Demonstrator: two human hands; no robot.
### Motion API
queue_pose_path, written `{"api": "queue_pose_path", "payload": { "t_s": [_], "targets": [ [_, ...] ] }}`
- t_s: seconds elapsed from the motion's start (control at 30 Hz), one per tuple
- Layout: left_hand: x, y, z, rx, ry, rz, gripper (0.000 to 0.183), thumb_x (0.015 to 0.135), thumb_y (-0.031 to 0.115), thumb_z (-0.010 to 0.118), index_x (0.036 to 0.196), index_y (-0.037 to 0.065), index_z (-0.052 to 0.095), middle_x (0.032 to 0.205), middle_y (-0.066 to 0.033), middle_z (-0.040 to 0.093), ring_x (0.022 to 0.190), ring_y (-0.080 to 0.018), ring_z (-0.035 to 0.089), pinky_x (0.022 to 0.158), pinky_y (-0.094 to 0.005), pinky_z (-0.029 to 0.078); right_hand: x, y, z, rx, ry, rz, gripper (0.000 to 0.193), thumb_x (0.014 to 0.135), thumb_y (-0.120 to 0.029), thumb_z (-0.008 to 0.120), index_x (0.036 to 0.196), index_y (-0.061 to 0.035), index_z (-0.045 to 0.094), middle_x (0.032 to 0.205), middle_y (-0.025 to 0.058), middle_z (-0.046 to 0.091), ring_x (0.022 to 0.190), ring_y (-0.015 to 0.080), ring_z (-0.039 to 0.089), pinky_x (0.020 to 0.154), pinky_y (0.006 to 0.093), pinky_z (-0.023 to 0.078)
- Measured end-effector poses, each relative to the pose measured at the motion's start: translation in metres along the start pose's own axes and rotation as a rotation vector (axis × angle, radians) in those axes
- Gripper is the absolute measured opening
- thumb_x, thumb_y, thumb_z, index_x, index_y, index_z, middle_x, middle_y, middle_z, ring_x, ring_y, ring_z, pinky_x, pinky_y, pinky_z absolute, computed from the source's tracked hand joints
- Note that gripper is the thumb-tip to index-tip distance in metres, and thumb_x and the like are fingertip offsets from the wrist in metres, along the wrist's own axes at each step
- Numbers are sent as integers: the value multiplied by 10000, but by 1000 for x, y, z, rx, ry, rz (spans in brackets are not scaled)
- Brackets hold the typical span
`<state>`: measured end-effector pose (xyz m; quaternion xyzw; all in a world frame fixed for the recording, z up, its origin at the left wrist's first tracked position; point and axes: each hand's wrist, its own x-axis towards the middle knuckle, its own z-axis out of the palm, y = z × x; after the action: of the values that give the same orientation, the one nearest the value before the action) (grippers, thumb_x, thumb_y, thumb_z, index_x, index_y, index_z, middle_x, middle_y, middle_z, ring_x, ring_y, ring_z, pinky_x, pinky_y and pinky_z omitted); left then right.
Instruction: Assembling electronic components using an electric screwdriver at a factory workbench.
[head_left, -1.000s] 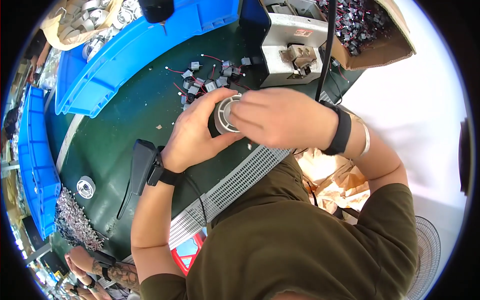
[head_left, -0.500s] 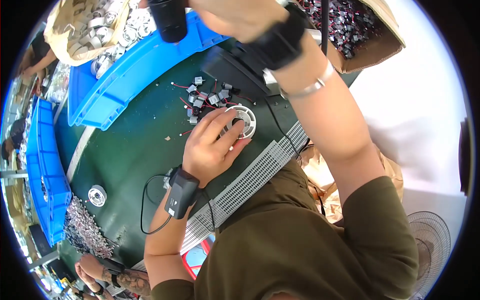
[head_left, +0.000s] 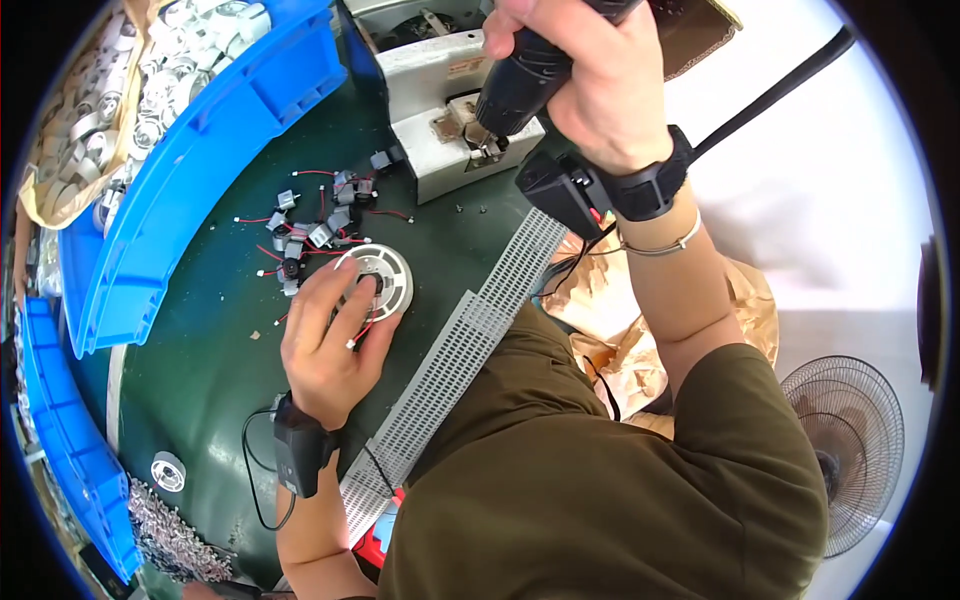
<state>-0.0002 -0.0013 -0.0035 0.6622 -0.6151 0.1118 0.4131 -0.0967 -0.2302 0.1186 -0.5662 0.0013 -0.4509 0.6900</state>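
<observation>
My left hand (head_left: 328,345) grips a round white plastic housing (head_left: 402,283) on the green table. A dark round part shows in the housing's middle, and a red wire with a small white plug sticks out by my fingers. My right hand (head_left: 615,95) is wrapped round a black electric screwdriver (head_left: 525,82). The lower end of the screwdriver is over the front of a grey metal screw feeder (head_left: 440,110); its tip is hard to make out. Several small motors (head_left: 320,235) with red wires lie in a loose pile beyond the housing.
Blue bins (head_left: 215,150) with white plastic parts stand along the left. Another white housing (head_left: 168,471) sits near a heap of small parts (head_left: 180,535). A perforated grey strip (head_left: 450,350) edges the table before me. A fan (head_left: 840,450) stands at the right.
My view has turned toward the right, bringing the screw feeder into sight. My right hand has carried the screwdriver over to the feeder's front. The left hand keeps hold of the housing.
</observation>
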Motion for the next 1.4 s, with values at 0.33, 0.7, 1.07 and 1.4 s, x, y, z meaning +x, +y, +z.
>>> {"api": "queue_pose_path", "payload": {
  "t_s": [0.33,0.7,1.07,1.4],
  "targets": [
    [-2,-2,0,47,-46,4,385,604,23,777,970,10,659,1114,-129,593,970,-340,598,781,-395,510,-7,13,-21,-210,33,-10,389,714,69,634,1080,29,508,706,60,604,579,122,559,542,249,449],
    [-4,-2,3,41,-23,18,396,609,27,779,987,10,660,1133,-138,586,977,-337,599,795,-393,509,-8,13,-23,-297,-129,-200,391,713,50,654,1079,47,517,713,55,617,582,113,558,537,239,441],
    [-4,0,6,-33,41,-75,412,603,95,841,970,44,661,1166,-210,564,926,-321,641,737,-353,562,-25,-6,34,10,-105,107,474,800,37,593,1221,67,377,706,66,580,602,154,552,602,283,466],
    [-3,5,7,9,58,-96,355,611,118,825,920,26,677,1158,-191,580,905,-291,645,727,-345,551,-35,16,73,-25,-184,236,385,738,86,659,1098,102,523,721,17,600,616,63,546,600,196,442]
  ]
}}
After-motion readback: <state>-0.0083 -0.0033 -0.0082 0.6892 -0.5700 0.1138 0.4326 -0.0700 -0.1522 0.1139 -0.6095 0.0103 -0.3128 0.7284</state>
